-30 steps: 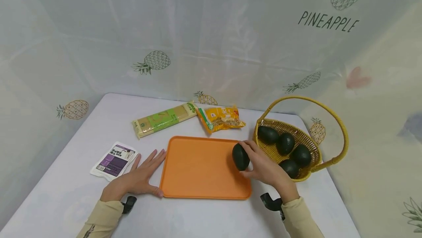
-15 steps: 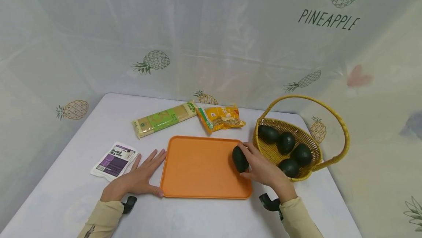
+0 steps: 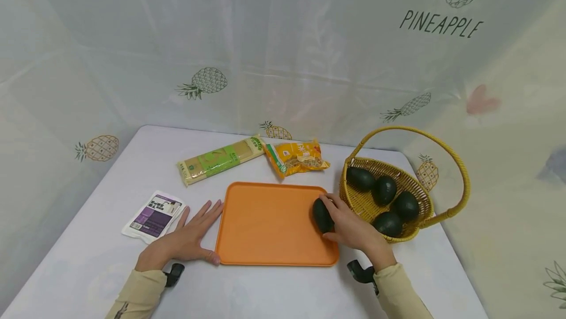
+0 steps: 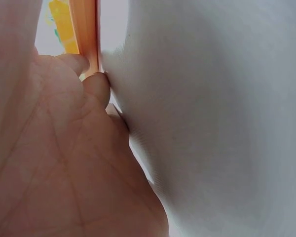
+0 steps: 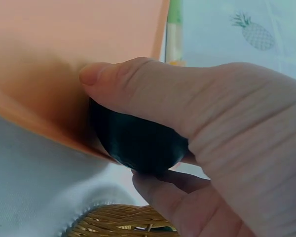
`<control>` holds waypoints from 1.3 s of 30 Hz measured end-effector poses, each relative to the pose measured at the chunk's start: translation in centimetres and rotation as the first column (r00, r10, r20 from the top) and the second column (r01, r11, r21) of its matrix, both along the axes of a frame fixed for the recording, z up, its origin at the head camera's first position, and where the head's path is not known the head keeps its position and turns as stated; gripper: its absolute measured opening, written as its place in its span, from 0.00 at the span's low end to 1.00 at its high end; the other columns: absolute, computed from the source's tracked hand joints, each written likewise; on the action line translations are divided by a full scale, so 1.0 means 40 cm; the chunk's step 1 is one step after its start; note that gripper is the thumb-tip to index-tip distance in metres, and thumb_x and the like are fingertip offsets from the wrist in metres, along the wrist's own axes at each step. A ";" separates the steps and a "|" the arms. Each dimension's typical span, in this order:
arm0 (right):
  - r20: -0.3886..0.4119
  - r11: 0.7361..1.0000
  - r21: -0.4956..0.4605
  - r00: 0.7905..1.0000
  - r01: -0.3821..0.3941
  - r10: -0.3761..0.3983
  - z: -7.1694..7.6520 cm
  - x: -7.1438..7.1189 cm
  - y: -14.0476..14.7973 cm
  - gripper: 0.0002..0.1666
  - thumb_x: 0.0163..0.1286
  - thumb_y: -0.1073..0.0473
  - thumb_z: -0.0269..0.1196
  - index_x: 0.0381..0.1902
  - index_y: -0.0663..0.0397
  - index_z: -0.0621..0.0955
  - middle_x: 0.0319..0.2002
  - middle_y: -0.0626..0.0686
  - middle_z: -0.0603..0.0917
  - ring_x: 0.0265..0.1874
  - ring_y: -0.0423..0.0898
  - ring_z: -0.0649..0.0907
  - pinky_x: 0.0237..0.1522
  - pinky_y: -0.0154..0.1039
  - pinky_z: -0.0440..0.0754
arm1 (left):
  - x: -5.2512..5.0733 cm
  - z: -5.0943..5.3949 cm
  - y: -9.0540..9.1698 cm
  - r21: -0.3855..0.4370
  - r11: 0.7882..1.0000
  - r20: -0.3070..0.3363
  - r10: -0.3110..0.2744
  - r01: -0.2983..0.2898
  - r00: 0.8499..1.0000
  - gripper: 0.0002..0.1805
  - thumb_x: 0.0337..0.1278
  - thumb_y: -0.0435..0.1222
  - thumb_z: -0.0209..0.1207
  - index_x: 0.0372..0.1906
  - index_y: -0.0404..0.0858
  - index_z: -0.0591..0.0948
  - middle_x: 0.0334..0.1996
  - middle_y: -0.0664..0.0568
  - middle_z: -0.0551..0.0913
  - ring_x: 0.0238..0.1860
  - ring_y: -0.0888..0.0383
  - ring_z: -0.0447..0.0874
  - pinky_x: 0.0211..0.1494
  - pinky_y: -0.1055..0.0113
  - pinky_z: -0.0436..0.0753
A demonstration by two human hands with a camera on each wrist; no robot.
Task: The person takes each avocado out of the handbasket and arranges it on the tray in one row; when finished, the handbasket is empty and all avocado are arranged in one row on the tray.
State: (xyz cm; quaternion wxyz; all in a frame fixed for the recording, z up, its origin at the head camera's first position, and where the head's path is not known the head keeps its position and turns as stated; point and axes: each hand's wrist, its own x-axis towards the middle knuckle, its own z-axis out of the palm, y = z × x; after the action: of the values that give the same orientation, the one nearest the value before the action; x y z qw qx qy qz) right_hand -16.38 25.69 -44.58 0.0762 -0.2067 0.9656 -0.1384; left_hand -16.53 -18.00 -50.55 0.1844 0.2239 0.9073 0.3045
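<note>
A white worktop point(image 3: 265, 292), smooth and faintly mottled, narrows away from the person to a far edge backed by a hanging cloth point(image 3: 300, 29). The cloth continues down both sides, greyish at left and creamier at right, with soft creases across it. It is printed with outlined pineapples point(image 3: 210, 80), some filled in yellow, the lettering PINEAPPLE point(image 3: 442, 24) and a blurred pink heart point(image 3: 483, 100). An orange tray point(image 3: 269, 225) lies flat near the middle of the worktop. The left hand point(image 3: 187, 240) is spread open beside it, fingers at its left rim and thumb at the near left corner. The right hand point(image 3: 353, 225) grips a dark avocado point(image 3: 323, 216) between thumb and fingers at the right end of the tray; whether the fruit rests on the tray cannot be told. To the right, a yellow woven basket point(image 3: 363, 205) with a tall arched handle holds four more avocados point(image 3: 383, 190). Beyond the tray, a long packet with a green label point(image 3: 221, 160) lies aslant, one end meeting a crinkled orange-yellow packet point(image 3: 298, 158). A white-and-purple packet point(image 3: 154, 215) lies at left, just beside the left hand. Both forearms wear beige sleeves point(image 3: 141, 289), with a black device point(image 3: 363, 272) at each wrist.
</note>
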 end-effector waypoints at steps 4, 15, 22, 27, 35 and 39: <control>0.014 1.000 -0.018 1.000 0.018 -0.017 0.000 -0.001 0.001 0.58 0.62 0.57 0.81 0.82 0.65 0.63 0.77 0.69 0.68 0.71 0.63 0.78 0.70 0.61 0.83 | -0.001 -0.006 -0.004 0.023 1.000 -0.016 -0.007 0.007 1.000 0.78 0.35 0.63 0.82 0.88 0.42 0.49 0.89 0.41 0.46 0.88 0.33 0.36 0.82 0.24 0.23; -0.030 0.998 -0.057 0.999 0.015 -0.016 -0.007 0.001 0.003 0.58 0.59 0.60 0.83 0.82 0.59 0.65 0.75 0.67 0.70 0.69 0.62 0.79 0.68 0.61 0.84 | -0.005 -0.046 -0.015 0.080 0.997 -0.055 -0.006 0.010 0.998 0.79 0.33 0.71 0.78 0.89 0.50 0.48 0.90 0.45 0.47 0.89 0.38 0.36 0.83 0.28 0.18; -0.055 0.998 -0.060 0.998 0.013 -0.016 -0.005 0.003 0.001 0.59 0.58 0.58 0.83 0.82 0.57 0.65 0.75 0.67 0.69 0.69 0.62 0.78 0.68 0.61 0.84 | -0.006 -0.048 -0.015 0.063 0.998 -0.054 0.005 -0.002 0.999 0.79 0.31 0.74 0.76 0.89 0.52 0.48 0.90 0.48 0.47 0.89 0.39 0.36 0.84 0.30 0.17; -0.072 0.999 -0.040 0.997 0.012 -0.015 -0.004 0.005 0.001 0.57 0.60 0.55 0.83 0.81 0.57 0.67 0.75 0.67 0.69 0.71 0.63 0.77 0.69 0.61 0.84 | -0.004 -0.046 -0.017 0.090 0.996 -0.066 -0.005 0.011 0.998 0.78 0.33 0.71 0.77 0.89 0.50 0.49 0.90 0.46 0.47 0.90 0.40 0.35 0.82 0.27 0.18; -0.111 0.999 -0.034 0.994 -0.007 0.003 -0.005 0.008 0.002 0.55 0.62 0.54 0.81 0.81 0.56 0.67 0.75 0.67 0.69 0.71 0.64 0.76 0.69 0.62 0.84 | -0.001 -0.027 -0.011 0.078 0.997 -0.052 -0.001 0.005 0.999 0.77 0.34 0.68 0.79 0.89 0.47 0.50 0.90 0.44 0.48 0.90 0.42 0.34 0.83 0.29 0.18; -0.099 0.999 -0.037 0.995 0.000 -0.004 -0.007 0.008 0.001 0.55 0.63 0.52 0.81 0.82 0.55 0.66 0.77 0.67 0.68 0.72 0.64 0.75 0.70 0.62 0.83 | -0.002 -0.028 -0.011 0.045 0.999 -0.035 0.010 -0.009 0.999 0.78 0.33 0.68 0.79 0.89 0.47 0.50 0.90 0.44 0.47 0.90 0.40 0.34 0.84 0.30 0.19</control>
State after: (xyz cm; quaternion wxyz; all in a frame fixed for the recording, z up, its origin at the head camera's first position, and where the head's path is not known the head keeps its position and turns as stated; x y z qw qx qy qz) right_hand -16.05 25.73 -44.85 0.0243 -0.2136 0.9656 -0.1460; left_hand -16.63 -18.44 -51.66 0.1618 0.2290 0.9045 0.3215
